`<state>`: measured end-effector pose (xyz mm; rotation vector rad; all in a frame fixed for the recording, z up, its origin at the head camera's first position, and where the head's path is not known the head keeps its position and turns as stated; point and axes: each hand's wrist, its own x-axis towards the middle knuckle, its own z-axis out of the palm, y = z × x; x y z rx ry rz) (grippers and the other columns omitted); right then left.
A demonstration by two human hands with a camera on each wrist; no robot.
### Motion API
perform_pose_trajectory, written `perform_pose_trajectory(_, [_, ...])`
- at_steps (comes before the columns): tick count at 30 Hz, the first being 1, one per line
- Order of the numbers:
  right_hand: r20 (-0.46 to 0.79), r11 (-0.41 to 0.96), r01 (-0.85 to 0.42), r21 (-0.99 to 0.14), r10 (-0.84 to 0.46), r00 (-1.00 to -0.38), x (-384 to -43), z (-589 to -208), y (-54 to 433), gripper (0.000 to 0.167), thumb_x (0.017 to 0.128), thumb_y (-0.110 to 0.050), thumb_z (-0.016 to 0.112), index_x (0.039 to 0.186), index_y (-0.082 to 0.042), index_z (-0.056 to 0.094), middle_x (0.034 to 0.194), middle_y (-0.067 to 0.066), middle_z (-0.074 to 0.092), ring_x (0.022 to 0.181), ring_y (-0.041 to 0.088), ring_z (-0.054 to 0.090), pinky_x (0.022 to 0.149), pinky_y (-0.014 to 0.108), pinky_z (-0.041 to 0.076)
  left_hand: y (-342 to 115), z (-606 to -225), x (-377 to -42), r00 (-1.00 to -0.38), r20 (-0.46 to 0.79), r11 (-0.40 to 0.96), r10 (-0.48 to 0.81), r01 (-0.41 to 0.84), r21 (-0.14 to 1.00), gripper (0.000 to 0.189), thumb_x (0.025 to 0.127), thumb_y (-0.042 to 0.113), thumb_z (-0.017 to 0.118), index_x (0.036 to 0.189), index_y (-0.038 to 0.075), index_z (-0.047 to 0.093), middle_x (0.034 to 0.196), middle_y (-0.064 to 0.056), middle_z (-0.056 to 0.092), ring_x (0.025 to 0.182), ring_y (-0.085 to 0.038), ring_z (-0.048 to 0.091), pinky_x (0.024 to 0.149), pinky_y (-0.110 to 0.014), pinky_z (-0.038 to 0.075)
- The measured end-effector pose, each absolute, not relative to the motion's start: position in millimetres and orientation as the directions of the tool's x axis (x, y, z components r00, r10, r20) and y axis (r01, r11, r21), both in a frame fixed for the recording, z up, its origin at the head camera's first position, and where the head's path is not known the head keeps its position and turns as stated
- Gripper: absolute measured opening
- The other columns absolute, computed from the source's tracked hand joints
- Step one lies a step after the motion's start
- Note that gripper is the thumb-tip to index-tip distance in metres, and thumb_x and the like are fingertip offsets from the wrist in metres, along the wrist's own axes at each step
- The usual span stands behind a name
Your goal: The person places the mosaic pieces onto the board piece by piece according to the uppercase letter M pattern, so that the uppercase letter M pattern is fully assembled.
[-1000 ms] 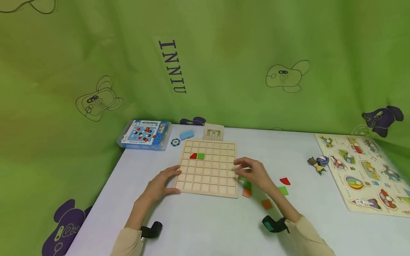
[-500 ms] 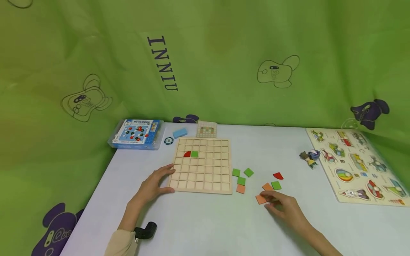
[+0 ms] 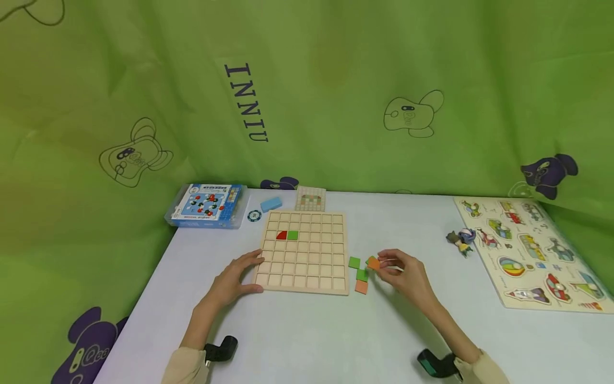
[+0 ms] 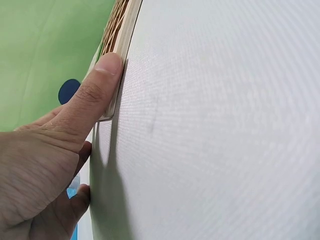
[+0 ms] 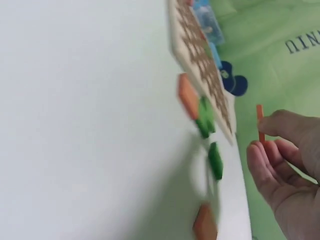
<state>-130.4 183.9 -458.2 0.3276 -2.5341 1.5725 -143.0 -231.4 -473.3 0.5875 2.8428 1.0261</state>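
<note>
A wooden grid board (image 3: pixel 307 266) lies flat on the white table. A red quarter-circle tile (image 3: pixel 282 235) and a green square tile (image 3: pixel 292 235) sit side by side in its cells. My left hand (image 3: pixel 231 278) rests at the board's left side, thumb straight against the rim near the front corner. Right of the board, my right hand (image 3: pixel 408 274) pinches an orange square tile (image 3: pixel 374 264) between thumb and fingertips, raised off the table. It partly covers a green tile. Beside the board lie more green tiles (image 3: pixel 354 262) and an orange tile (image 3: pixel 361 287).
A small pattern card (image 3: pixel 310 199) touches the board's far edge. Behind left are a boxed set (image 3: pixel 206 207), a blue block (image 3: pixel 271 204) and a round chip (image 3: pixel 255 215). Figurines (image 3: pixel 461 241) and a picture puzzle board (image 3: pixel 532 266) lie right. Another loose orange tile (image 5: pixel 205 222) shows low in the right wrist view.
My right hand went from the board's right edge out to the loose tiles, took an orange tile and came back left with it. My left hand stays at the board.
</note>
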Motion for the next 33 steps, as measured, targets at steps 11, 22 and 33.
perform_pose_trajectory(11, [0.220, 0.452, -0.314, -0.835, -0.250, -0.943, -214.4, -467.8, 93.3, 0.030, 0.078, 0.007, 0.074, 0.106, 0.011, 0.063, 0.093, 0.019, 0.068, 0.081, 0.027, 0.067, 0.071, 0.027, 0.058, -227.8, -477.7, -144.6, -0.921, 0.067, 0.693, 0.384, 0.335, 0.639, 0.068, 0.070, 0.024, 0.083, 0.131, 0.008, 0.056, 0.149, -0.009, 0.040, 0.135, -0.038, 0.035, 0.101, -0.064, 0.036])
perform_pose_trajectory(22, [0.275, 0.462, -0.412, -0.785, -0.336, -0.901, -240.4, -471.6, 46.3, 0.029, 0.078, 0.011, 0.073, 0.105, 0.013, 0.063, 0.095, 0.022, 0.068, 0.080, 0.028, 0.067, 0.071, 0.029, 0.058, -225.5, -477.7, -147.4, -0.921, 0.060, 0.696, 0.384, 0.332, 0.637, 0.069, 0.070, 0.024, 0.083, 0.132, 0.008, 0.055, 0.150, -0.008, 0.039, 0.138, -0.036, 0.033, 0.109, -0.063, 0.024])
perform_pose_trajectory(33, [0.188, 0.329, -0.287, -0.900, -0.301, -0.935, -193.4, -457.1, 135.2, 0.034, 0.085, 0.005, 0.068, 0.117, 0.011, 0.059, 0.110, 0.027, 0.064, 0.092, 0.033, 0.066, 0.078, 0.027, 0.057, -231.2, -476.0, -142.5, -0.921, 0.085, 0.700, 0.380, 0.347, 0.624, 0.070, 0.070, 0.023, 0.083, 0.132, 0.005, 0.055, 0.150, -0.011, 0.039, 0.137, -0.036, 0.034, 0.113, -0.058, 0.020])
